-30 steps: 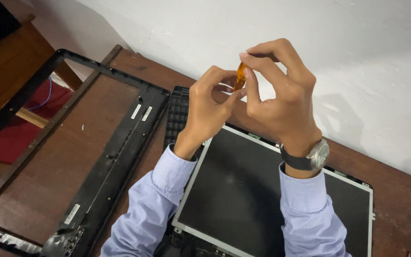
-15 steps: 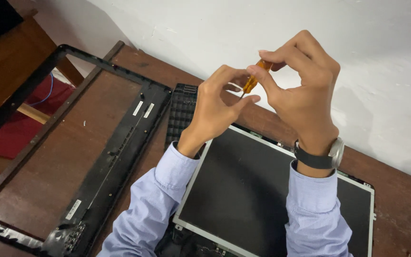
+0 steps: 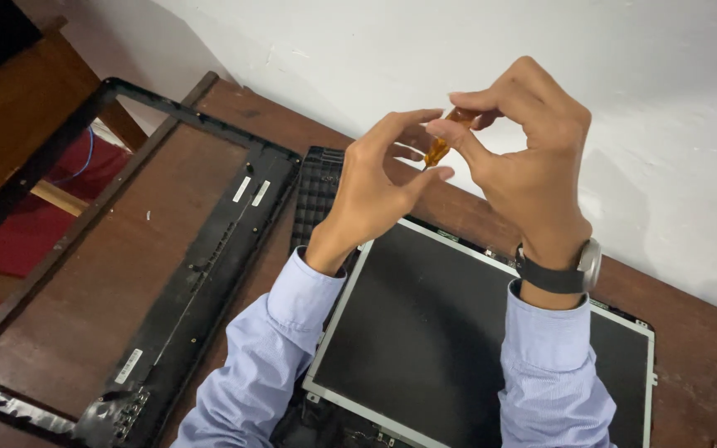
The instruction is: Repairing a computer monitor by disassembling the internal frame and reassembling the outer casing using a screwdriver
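The head view, the only 1 here, looks down on 2 hands raised above a brown wooden table (image 3: 690, 365) that stands against a white wall. The left hand (image 3: 375, 187) and the right hand (image 3: 533, 162) meet in the air, and between them is a small strip of amber, translucent tape-like film (image 3: 438, 149). The right thumb and forefinger are closed on its upper end, with the other right fingers loosely curled; the left thumb and forefinger are pinched near its lower end, though whether they grip it or only touch it I cannot tell. The strip hangs well above the table, over the far edge of a flat dark display panel with a thin silver metal rim (image 3: 425, 332), which lies face up under both pale blue shirt sleeves. A dark-strapped wristwatch with a silver case (image 3: 570, 270) sits on the right wrist. Left of the panel lies a black plastic screen bezel frame (image 3: 201, 274), open in the middle so the wood shows through, and a black ribbed plastic part (image 3: 315, 195) lies between frame and panel. My judgement: the film could fold and stick to itself or to a fingertip, because both pinches are so close together, and a slip could drop it onto the bare panel face.
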